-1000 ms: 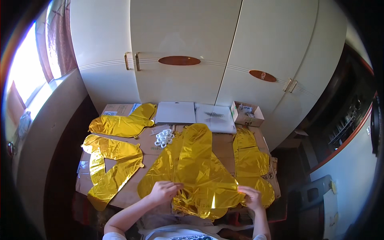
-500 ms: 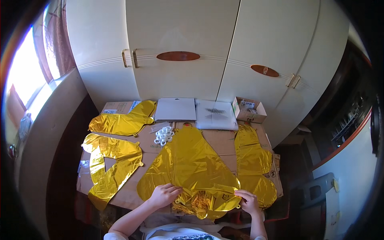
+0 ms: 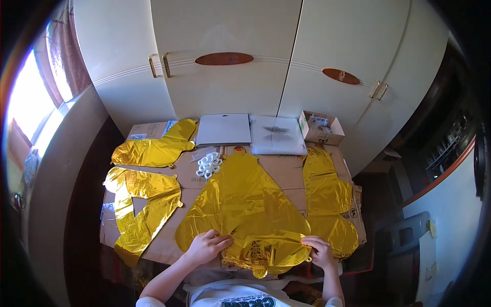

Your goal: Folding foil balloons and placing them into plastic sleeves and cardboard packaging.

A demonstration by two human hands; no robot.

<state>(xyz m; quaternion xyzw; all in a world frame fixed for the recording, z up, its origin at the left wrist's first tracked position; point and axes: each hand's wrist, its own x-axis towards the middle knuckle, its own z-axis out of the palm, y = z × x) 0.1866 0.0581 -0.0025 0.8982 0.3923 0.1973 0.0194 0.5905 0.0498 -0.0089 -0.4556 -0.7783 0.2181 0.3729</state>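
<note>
Your left hand [image 3: 208, 247] and right hand [image 3: 320, 254] pinch the roughly triangular, shiny gold foil sheet [image 3: 250, 197], crumpled between them. Narrow tip points away from you; long axis runs outward over the brown cardboard-covered desk [image 3: 282, 169]. White round rings [image 3: 208, 165] piled beyond left hand.

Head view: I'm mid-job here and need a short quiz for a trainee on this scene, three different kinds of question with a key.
1. What lies directly left of the open carton?
2. True or false: the pile of small white rings lies left of the upper part of the middle gold foil balloon.
3. Which hand is nearer the right-side gold foil balloon, left or right?

Key
1. Clear plastic packaging.
2. True.
3. The right hand; its fingers are at the middle balloon's near edge.
</note>
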